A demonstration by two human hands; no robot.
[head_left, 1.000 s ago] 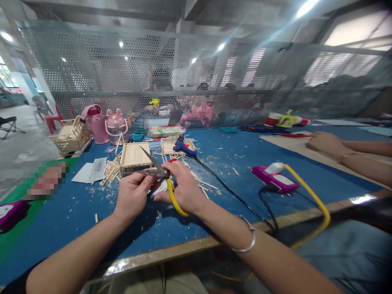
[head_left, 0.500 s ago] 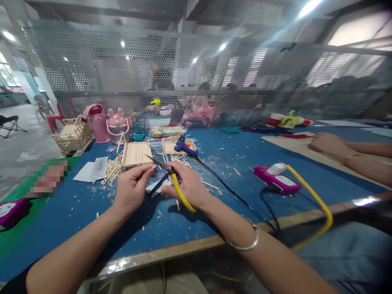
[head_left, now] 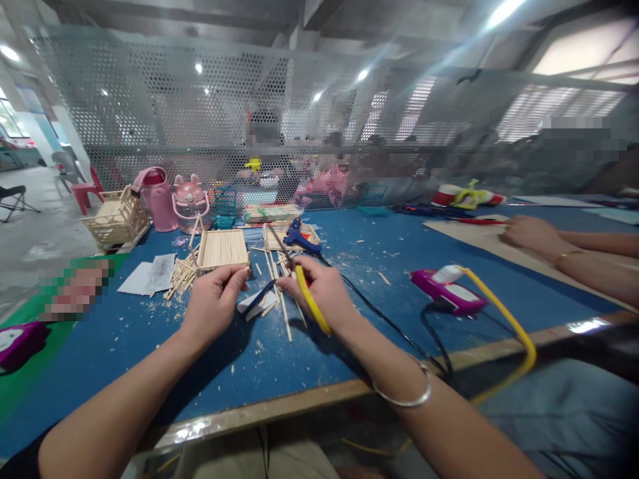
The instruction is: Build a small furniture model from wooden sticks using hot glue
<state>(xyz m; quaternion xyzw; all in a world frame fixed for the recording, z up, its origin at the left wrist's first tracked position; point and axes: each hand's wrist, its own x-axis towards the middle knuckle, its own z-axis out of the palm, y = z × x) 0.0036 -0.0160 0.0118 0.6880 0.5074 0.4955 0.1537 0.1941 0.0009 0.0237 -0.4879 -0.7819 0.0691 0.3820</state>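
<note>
My left hand [head_left: 212,299] is closed in a pinch, with the pale tip of a short wooden stick [head_left: 248,269] just showing at the fingertips. Wrapped around the yellow handle of a pair of scissors [head_left: 312,303] is my right hand [head_left: 324,293]. Their metal blade points up and away to the left. Between the hands, a dark blue strip [head_left: 259,296] lies over a folded white paper [head_left: 257,306]; whether it belongs to the scissors I cannot tell. A slatted stick panel [head_left: 223,249] stands just beyond my left hand, beside loose wooden sticks [head_left: 182,276].
A blue glue gun [head_left: 301,236] rests on a small stick frame, its black cord crossing the blue table [head_left: 200,386]. Pink bottles [head_left: 158,203] and a stick-built basket [head_left: 117,216] stand at back left. A purple power strip [head_left: 449,293] and a co-worker's hands [head_left: 532,236] are right.
My right hand has moved right with the scissors, away from my left hand, and the blade has turned more upright. More sticks show between the hands. My left hand has barely moved.
</note>
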